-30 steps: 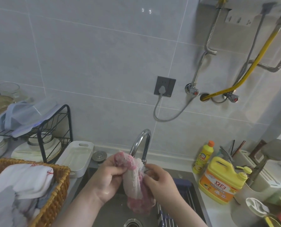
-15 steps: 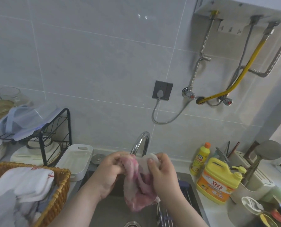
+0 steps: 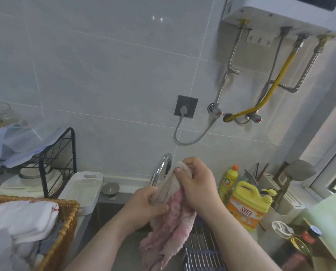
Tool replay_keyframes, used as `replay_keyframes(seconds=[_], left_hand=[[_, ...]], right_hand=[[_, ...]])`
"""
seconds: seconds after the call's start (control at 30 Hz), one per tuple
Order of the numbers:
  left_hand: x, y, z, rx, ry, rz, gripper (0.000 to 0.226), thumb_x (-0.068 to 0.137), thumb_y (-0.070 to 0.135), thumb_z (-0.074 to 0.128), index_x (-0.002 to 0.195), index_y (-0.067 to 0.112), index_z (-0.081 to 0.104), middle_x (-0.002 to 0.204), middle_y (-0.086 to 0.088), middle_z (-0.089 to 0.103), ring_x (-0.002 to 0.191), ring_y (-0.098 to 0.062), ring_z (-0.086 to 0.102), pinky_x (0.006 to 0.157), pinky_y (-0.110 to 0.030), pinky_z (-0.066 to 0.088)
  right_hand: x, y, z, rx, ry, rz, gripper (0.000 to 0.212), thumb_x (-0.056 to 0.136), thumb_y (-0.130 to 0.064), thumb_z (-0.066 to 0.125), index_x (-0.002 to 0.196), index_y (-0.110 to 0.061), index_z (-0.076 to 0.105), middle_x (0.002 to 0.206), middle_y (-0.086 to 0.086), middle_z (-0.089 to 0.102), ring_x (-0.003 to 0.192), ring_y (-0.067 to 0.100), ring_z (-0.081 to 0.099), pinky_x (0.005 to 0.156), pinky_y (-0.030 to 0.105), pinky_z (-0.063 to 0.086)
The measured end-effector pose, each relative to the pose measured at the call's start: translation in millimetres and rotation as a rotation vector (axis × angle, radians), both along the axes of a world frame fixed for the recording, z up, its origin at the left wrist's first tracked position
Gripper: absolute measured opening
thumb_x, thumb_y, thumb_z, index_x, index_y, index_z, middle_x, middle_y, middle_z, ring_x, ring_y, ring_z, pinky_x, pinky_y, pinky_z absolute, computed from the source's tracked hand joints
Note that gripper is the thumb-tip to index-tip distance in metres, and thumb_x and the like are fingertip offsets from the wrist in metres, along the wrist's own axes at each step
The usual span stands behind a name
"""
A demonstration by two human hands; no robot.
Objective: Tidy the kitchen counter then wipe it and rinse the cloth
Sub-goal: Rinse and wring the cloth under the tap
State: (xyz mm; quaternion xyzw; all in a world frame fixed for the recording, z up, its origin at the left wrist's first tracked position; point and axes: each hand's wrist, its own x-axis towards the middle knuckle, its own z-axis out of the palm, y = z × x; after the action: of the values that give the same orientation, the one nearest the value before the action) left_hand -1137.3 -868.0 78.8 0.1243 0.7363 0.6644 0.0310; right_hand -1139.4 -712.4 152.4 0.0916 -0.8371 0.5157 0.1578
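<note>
- Two forearms are seen entering from the bottom edge and meeting over the sink. The cloth is held between the hands above the basin. Its pink lower end hangs free over a wire rack laid in the sink's right part.
- The left hand is curled round the cloth's middle, with the thumb pressed across it.
- The right hand is set higher. Its fingers are folded round the cloth's pale top end and the thumb is laid along it.
- Little room is left on the left side, where a wicker basket filled with white fabric stands beside the sink. A white tray is placed just behind it, at the sink's back left corner.
- Red marks on the white fabric cannot be read.
- On the right, a yellow jug with a pump is stood on the counter near the right wrist. The red characters on its orange label are too blurred to be read.
- A thin yellow bottle is stood just behind the jug.
- The tap is arched just behind the hands and is partly hidden by the cloth.
- A dark socket with a plug in it is fixed on the tiled wall.
</note>
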Motion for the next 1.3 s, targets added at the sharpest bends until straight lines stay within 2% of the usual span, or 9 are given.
replay_keyframes(seconds=[0.17,0.27,0.4,0.57,0.7,0.87,1.03,1.17,1.3], left_hand=[[-1.6,-10.6,0.6,0.134,-0.119,-0.119,0.048,0.062,0.036,0.079,0.09,-0.001,0.068,0.094,-0.028,0.068,0.083,-0.032,0.067,0.075,-0.041,0.05],[1.0,-10.3,-3.6,0.0,-0.137,-0.239,0.04,0.067,0.025,0.078,0.093,-0.003,0.067,0.094,-0.022,0.068,0.086,-0.027,0.064,0.079,-0.04,0.049],[15.0,5.6,-16.6,-0.185,-0.205,-0.339,0.01,0.078,0.003,0.069,0.088,0.004,0.067,0.089,-0.008,0.07,0.085,-0.018,0.065,0.076,-0.032,0.05],[26.1,31.3,-18.0,-0.065,-0.271,-0.069,0.024,0.082,0.017,0.06,0.099,0.001,0.062,0.097,-0.021,0.07,0.086,-0.03,0.069,0.076,-0.044,0.052],[28.4,43.8,-3.2,-0.157,-0.184,0.087,0.016,0.088,0.023,0.058,0.086,0.008,0.065,0.084,-0.015,0.071,0.074,-0.019,0.061,0.07,-0.032,0.042],[58.1,65.8,23.4,-0.239,-0.302,-0.156,0.022,0.053,0.024,0.065,0.071,0.012,0.061,0.071,-0.013,0.048,0.066,-0.021,0.044,0.061,-0.033,0.026],[102.2,138.5,30.9,-0.027,-0.263,-0.42,0.044,0.073,0.024,0.076,0.111,0.005,0.064,0.114,-0.016,0.067,0.104,-0.028,0.064,0.091,-0.041,0.051],[117.0,168.9,43.3,0.049,-0.11,-0.267,0.036,0.071,0.022,0.077,0.102,0.005,0.07,0.104,-0.014,0.071,0.094,-0.022,0.067,0.086,-0.038,0.052],[123.7,189.3,66.0,0.123,-0.035,-0.257,0.026,0.075,0.016,0.068,0.097,0.001,0.068,0.091,-0.013,0.071,0.082,-0.02,0.065,0.071,-0.028,0.053]], right_hand=[[3.9,14.5,9.8,0.01,0.047,-0.076,0.015,0.084,-0.024,0.071,0.079,-0.033,0.061,0.074,-0.009,0.067,0.068,0.0,0.06,0.061,0.014,0.045],[9.8,29.5,13.9,-0.003,0.068,-0.149,0.013,0.083,-0.025,0.072,0.079,-0.031,0.061,0.076,-0.008,0.068,0.072,0.007,0.062,0.065,0.024,0.048],[21.2,54.6,20.0,-0.07,0.085,-0.204,0.009,0.083,-0.023,0.071,0.081,-0.027,0.063,0.073,-0.008,0.066,0.064,0.001,0.057,0.06,0.019,0.043],[38.9,94.5,17.6,0.03,0.083,-0.253,0.011,0.088,-0.024,0.067,0.083,-0.023,0.057,0.077,-0.003,0.063,0.069,0.005,0.055,0.054,0.011,0.038],[58.8,133.4,8.9,0.102,0.029,-0.282,0.011,0.092,-0.029,0.062,0.093,-0.021,0.055,0.079,-0.01,0.058,0.072,0.0,0.051,0.058,0.014,0.034],[88.1,159.2,10.6,0.068,0.047,-0.207,0.005,0.089,-0.028,0.065,0.091,-0.025,0.062,0.082,-0.01,0.065,0.079,-0.005,0.055,0.064,0.005,0.037],[110.5,164.5,22.5,0.068,0.11,-0.102,0.008,0.083,-0.02,0.073,0.082,-0.024,0.066,0.071,-0.017,0.064,0.074,-0.017,0.054,0.066,0.004,0.037],[125.6,181.3,30.4,0.129,0.114,-0.045,0.017,0.078,-0.023,0.076,0.072,-0.035,0.066,0.07,-0.026,0.065,0.072,-0.009,0.058,0.064,0.005,0.038],[138.7,195.8,31.5,0.101,0.118,-0.083,0.014,0.073,-0.023,0.08,0.075,-0.029,0.067,0.062,-0.012,0.06,0.061,-0.002,0.054,0.059,0.011,0.038]])
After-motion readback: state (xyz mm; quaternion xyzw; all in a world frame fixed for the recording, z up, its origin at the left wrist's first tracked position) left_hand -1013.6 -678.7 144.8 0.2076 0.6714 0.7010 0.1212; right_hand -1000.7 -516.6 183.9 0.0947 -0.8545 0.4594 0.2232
